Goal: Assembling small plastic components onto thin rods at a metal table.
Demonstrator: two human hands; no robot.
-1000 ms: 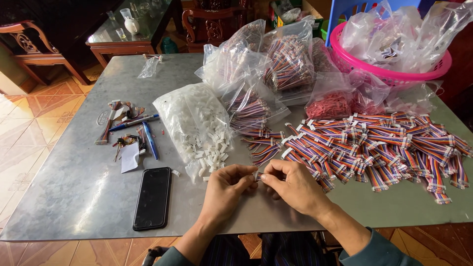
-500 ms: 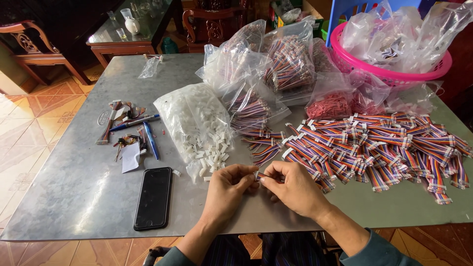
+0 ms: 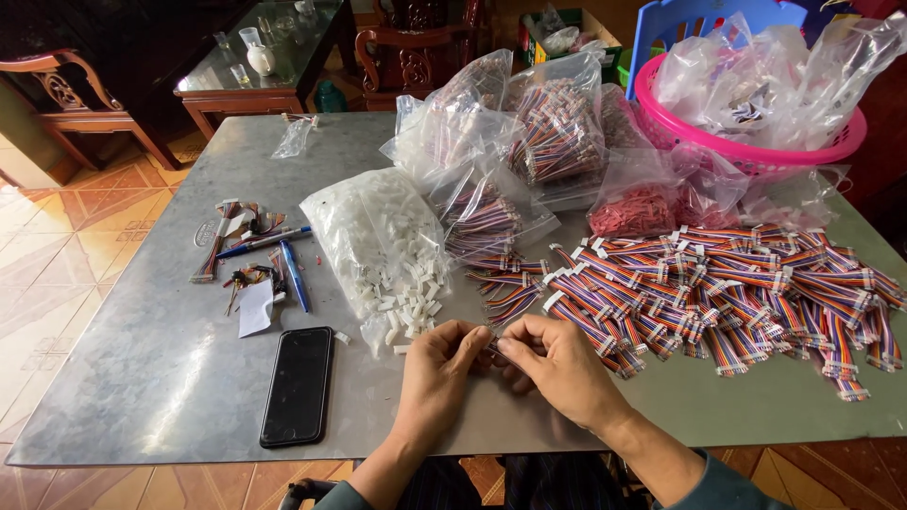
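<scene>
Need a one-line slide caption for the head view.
Both hands, left hand and right hand, pinch a small part beside striped ribbon cables.

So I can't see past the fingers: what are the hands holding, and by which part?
Left hand and right hand pinch something small between their fingertips; what it is, and where the grip sits, cannot be told.

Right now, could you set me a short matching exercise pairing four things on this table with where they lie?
Things:
1. phone
2. pink basket
3. bag of white connectors
4. blue pen

Places:
A. far right corner
B. near edge, left of the left hand
C. middle, spilling white pieces towards the hands
D. just beyond the phone

Pairs: 1-B, 2-A, 3-C, 4-D
</scene>
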